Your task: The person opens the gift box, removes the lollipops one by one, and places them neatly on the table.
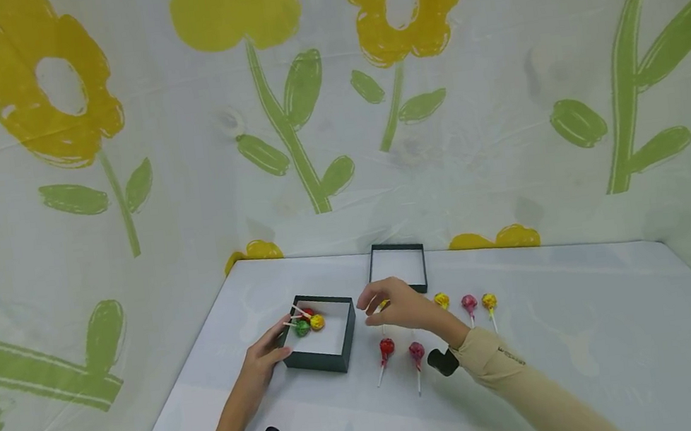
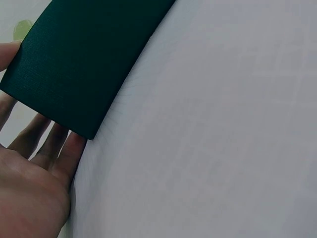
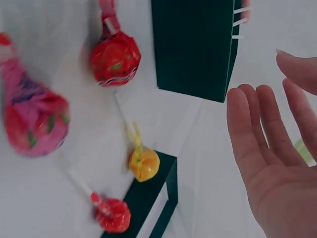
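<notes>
My left hand (image 1: 258, 360) holds the left side of a dark green open box (image 1: 317, 361), thumb near its front corner; in the left wrist view the fingers reach along the box's wall (image 2: 74, 64). Inside lie a green lollipop (image 1: 301, 328), a yellow lollipop (image 1: 317, 322) and a red lollipop (image 1: 308, 312), sticks pointing left over the rim. My right hand (image 1: 403, 305) hovers right of the box, fingers loosely bent, thumb apart from them and nothing between. A yellow lollipop (image 3: 144, 163) is mostly hidden by that hand in the head view.
Nearer me lie a red lollipop (image 1: 387, 347) and a pink lollipop (image 1: 416, 352). Farther right are a yellow lollipop (image 1: 441, 300), a pink lollipop (image 1: 469, 301) and another yellow lollipop (image 1: 489, 301). Behind my right hand a dark-rimmed box lid (image 1: 397, 246) lies inside up, near the flowered backdrop (image 1: 492, 156).
</notes>
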`<state>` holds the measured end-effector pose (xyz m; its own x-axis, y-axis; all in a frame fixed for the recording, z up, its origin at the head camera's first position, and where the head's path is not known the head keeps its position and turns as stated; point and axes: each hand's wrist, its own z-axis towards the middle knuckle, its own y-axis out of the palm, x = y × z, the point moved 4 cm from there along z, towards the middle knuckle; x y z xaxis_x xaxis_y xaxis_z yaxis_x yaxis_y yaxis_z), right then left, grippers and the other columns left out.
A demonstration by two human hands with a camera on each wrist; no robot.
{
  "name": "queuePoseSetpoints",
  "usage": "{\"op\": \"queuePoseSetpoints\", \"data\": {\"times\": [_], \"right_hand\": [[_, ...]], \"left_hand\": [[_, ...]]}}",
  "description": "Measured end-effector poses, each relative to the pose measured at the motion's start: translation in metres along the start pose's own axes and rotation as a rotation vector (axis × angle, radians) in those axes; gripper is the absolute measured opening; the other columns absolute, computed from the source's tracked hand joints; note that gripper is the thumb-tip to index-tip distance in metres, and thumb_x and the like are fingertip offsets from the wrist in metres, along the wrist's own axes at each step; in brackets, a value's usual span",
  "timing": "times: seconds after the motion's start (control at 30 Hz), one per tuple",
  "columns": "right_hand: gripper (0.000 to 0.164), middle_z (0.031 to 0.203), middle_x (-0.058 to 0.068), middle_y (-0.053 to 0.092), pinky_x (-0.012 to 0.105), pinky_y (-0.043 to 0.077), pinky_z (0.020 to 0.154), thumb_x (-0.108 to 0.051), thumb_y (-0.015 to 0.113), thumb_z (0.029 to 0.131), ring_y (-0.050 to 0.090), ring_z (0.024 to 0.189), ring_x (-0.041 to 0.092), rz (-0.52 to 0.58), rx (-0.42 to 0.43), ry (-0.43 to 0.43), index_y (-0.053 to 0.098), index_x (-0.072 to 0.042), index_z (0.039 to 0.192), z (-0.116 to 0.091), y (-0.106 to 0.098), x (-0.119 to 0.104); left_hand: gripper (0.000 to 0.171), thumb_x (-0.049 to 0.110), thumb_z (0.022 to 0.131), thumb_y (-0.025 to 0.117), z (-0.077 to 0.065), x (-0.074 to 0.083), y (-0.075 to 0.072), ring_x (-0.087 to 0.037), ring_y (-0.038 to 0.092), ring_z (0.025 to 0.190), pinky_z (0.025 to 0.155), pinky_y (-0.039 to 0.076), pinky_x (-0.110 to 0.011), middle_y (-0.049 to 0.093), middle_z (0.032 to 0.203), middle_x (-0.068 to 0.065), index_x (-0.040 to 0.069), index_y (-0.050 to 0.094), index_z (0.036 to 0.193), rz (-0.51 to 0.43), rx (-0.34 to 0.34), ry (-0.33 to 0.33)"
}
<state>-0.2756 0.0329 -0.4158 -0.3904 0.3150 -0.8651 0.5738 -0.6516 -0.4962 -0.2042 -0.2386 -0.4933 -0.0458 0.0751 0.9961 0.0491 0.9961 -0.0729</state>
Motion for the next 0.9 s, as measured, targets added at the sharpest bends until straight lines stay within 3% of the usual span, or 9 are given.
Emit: {"op": "queuePoseSetpoints", "data": {"times": [0.17,0.37,0.5,0.73,0.9], "right_hand": [[0.018,0.100,0.012,0.064,0.030,0.054,0.079,-0.003,0.070,0.083,0.064,0.091,0.020,0.055,0.027,-0.003,0.065,-0.002,0.100,0.012,0.006,-0.004],[0.018,0.095,0.003,0.064,0.029,0.054,0.077,-0.005,0.071,0.082,0.062,0.090,0.019,0.081,0.059,0.014,0.067,-0.007,0.099,0.025,0.015,-0.011],[0.019,0.093,0.004,0.063,0.029,0.054,0.076,-0.005,0.074,0.080,0.062,0.087,0.019,0.089,0.080,0.042,0.067,-0.006,0.097,0.032,0.022,-0.017],[0.025,0.103,0.020,0.063,0.029,0.053,0.074,0.000,0.074,0.078,0.061,0.083,0.017,0.142,0.098,0.120,0.066,0.003,0.101,0.051,0.041,-0.014],[0.024,0.099,0.016,0.065,0.028,0.052,0.072,0.001,0.074,0.076,0.060,0.084,0.016,0.114,0.111,0.124,0.067,0.003,0.099,0.063,0.054,-0.017]], "left_hand": [[0.056,0.008,0.091,0.055,0.000,0.000,0.001,-0.021,0.014,0.143,0.114,0.013,-0.041,0.031,0.152,-0.002,0.010,0.039,0.144,-0.013,0.010,-0.009],[0.056,0.008,0.091,0.056,0.001,-0.001,0.001,-0.021,0.014,0.143,0.114,0.012,-0.042,0.032,0.151,-0.001,0.010,0.039,0.144,-0.015,0.006,0.002],[0.054,0.008,0.093,0.055,0.000,0.003,0.003,-0.023,0.014,0.143,0.114,0.012,-0.044,0.032,0.151,-0.003,0.010,0.040,0.144,-0.007,-0.006,0.014],[0.055,0.006,0.091,0.055,0.001,-0.002,0.000,-0.024,0.012,0.143,0.114,0.013,-0.044,0.027,0.153,-0.004,0.011,0.039,0.144,0.003,0.005,-0.007],[0.056,0.007,0.090,0.056,0.002,-0.002,0.001,-0.026,0.014,0.143,0.114,0.013,-0.046,0.028,0.153,-0.005,0.010,0.040,0.144,-0.009,0.009,-0.012]]}}
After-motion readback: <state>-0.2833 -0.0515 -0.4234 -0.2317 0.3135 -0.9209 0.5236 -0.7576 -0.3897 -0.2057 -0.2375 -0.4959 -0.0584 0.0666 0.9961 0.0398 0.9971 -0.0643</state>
